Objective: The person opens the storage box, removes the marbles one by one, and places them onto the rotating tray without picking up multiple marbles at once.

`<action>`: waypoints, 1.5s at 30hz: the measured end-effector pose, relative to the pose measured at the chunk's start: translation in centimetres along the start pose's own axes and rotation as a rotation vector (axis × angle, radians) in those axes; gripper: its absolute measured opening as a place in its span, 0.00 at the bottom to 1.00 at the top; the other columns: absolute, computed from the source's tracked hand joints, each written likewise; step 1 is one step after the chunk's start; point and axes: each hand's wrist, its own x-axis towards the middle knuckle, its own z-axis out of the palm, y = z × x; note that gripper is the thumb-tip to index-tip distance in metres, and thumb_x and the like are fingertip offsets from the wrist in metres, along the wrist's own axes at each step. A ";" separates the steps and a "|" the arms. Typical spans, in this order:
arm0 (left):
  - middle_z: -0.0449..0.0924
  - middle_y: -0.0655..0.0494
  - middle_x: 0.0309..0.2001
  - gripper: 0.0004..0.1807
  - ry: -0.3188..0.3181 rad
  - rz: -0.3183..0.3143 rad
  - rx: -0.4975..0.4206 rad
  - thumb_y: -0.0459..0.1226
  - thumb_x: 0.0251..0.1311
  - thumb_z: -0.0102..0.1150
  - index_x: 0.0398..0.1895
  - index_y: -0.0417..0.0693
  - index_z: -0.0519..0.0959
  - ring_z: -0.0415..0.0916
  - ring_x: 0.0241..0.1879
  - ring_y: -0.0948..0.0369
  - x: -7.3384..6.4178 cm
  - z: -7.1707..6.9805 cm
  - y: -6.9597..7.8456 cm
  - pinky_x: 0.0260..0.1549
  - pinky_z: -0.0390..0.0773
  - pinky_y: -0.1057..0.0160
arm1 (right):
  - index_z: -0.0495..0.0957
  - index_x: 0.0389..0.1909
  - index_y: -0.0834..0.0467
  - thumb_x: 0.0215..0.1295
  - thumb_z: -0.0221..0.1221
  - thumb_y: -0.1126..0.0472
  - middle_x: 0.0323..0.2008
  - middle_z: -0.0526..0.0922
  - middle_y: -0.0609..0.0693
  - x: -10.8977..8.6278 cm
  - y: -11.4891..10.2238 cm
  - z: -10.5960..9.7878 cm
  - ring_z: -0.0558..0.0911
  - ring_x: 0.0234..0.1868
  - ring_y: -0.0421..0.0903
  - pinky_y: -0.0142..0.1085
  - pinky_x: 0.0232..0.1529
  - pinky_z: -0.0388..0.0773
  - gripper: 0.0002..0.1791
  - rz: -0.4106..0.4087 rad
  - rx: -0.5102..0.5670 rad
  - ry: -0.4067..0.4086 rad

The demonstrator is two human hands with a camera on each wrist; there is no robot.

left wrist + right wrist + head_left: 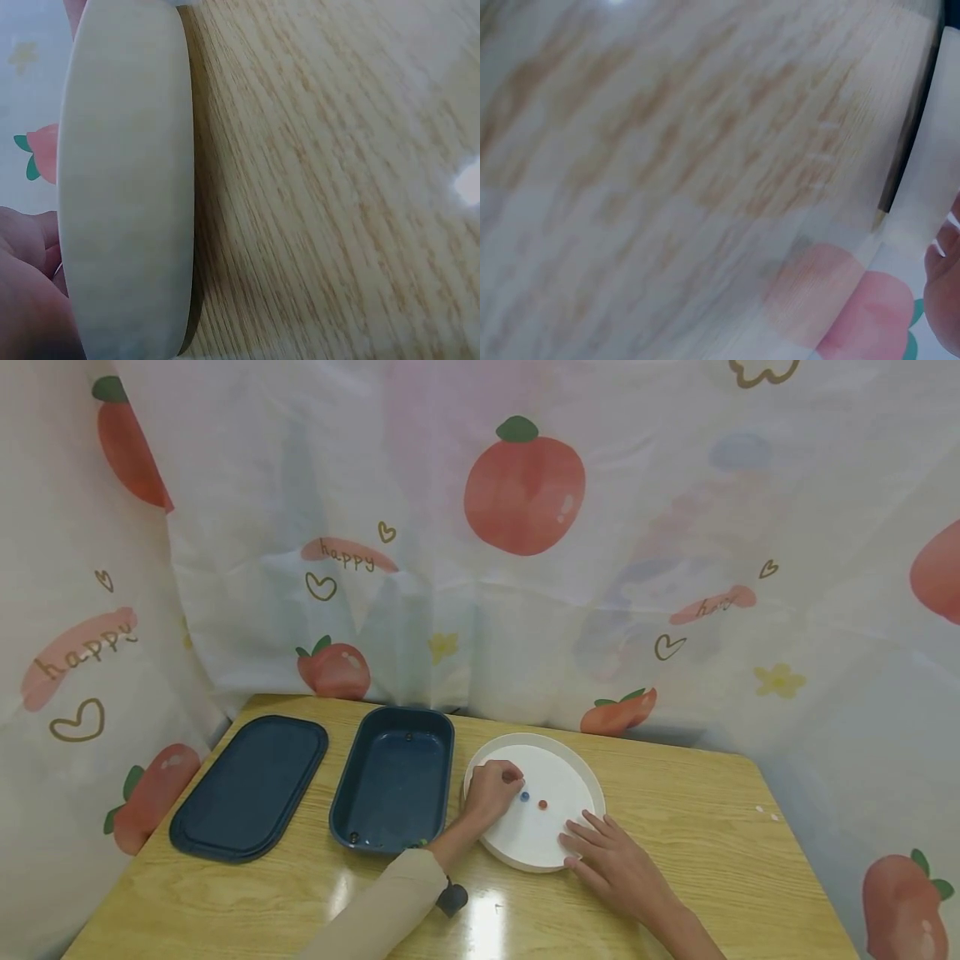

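Because the blue bead [524, 797] and red bead [542, 805] in the tray [555, 768] could roll, pinch lightly.
Left hand [491, 791] lies curled just left, grip unclear; right hand [617, 863] lies spread at the near right rim.

hands [490, 794] [618, 864] 2 | tray [551, 767] 1 | beads on tray [525, 797] [543, 805] 2 | bin [401, 781] 1 | lid [251, 789] 1

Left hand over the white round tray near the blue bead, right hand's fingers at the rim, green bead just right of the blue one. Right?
Bead color is off: the head view shows a red bead, not green, just right of the blue bead. Left hand, right hand and white round tray are as stated.
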 end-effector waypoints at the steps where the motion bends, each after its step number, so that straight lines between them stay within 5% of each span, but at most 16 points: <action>1: 0.84 0.61 0.29 0.02 -0.002 0.002 0.006 0.31 0.57 0.69 0.30 0.47 0.87 0.79 0.33 0.66 0.0 0.1 0.0 0.37 0.78 0.67 | 0.85 0.54 0.51 0.62 0.67 0.52 0.57 0.83 0.49 0.0 0.0 0.0 0.74 0.64 0.56 0.32 0.73 0.41 0.19 0.001 -0.001 -0.002; 11: 0.84 0.61 0.28 0.03 -0.029 0.007 0.037 0.31 0.58 0.68 0.30 0.46 0.88 0.79 0.31 0.66 0.2 0.3 -0.1 0.33 0.78 0.67 | 0.85 0.54 0.50 0.63 0.66 0.50 0.57 0.82 0.48 -0.1 0.2 0.2 0.74 0.65 0.55 0.46 0.68 0.59 0.19 0.005 -0.007 -0.014; 22: 0.84 0.61 0.29 0.03 -0.036 0.019 0.072 0.31 0.56 0.70 0.29 0.47 0.88 0.79 0.33 0.65 0.7 0.3 -0.4 0.35 0.77 0.68 | 0.85 0.55 0.50 0.64 0.66 0.50 0.58 0.82 0.48 0.0 0.2 0.0 0.73 0.66 0.54 0.52 0.64 0.64 0.19 0.012 -0.012 -0.026; 35: 0.85 0.59 0.30 0.03 -0.059 0.030 0.063 0.30 0.57 0.70 0.32 0.46 0.89 0.79 0.34 0.64 0.8 0.1 -0.4 0.36 0.78 0.66 | 0.85 0.55 0.51 0.64 0.66 0.51 0.57 0.82 0.48 0.1 0.1 -0.2 0.73 0.65 0.55 0.52 0.64 0.64 0.20 0.004 -0.003 -0.022; 45: 0.86 0.58 0.32 0.03 -0.056 0.021 0.044 0.31 0.57 0.70 0.34 0.44 0.89 0.80 0.35 0.64 0.8 0.2 -0.3 0.38 0.78 0.66 | 0.84 0.55 0.51 0.63 0.66 0.51 0.57 0.82 0.48 -0.1 0.2 -0.1 0.74 0.65 0.55 0.41 0.72 0.53 0.20 0.002 0.009 -0.011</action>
